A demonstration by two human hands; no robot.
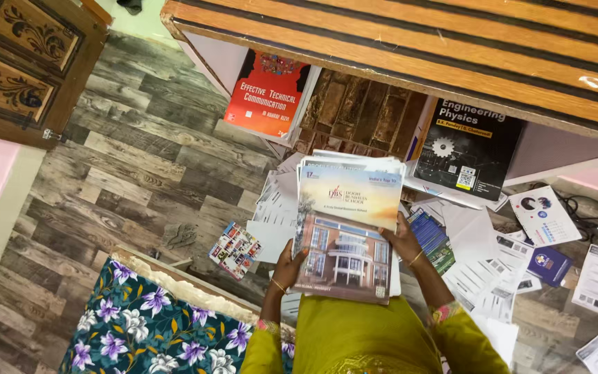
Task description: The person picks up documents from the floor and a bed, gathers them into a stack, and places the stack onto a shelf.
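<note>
brochure stack (346,228) in both hands

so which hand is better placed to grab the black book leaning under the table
Right. The right hand grips the brochure stack on the side nearest the black book; the left hand is on the far side.
</note>
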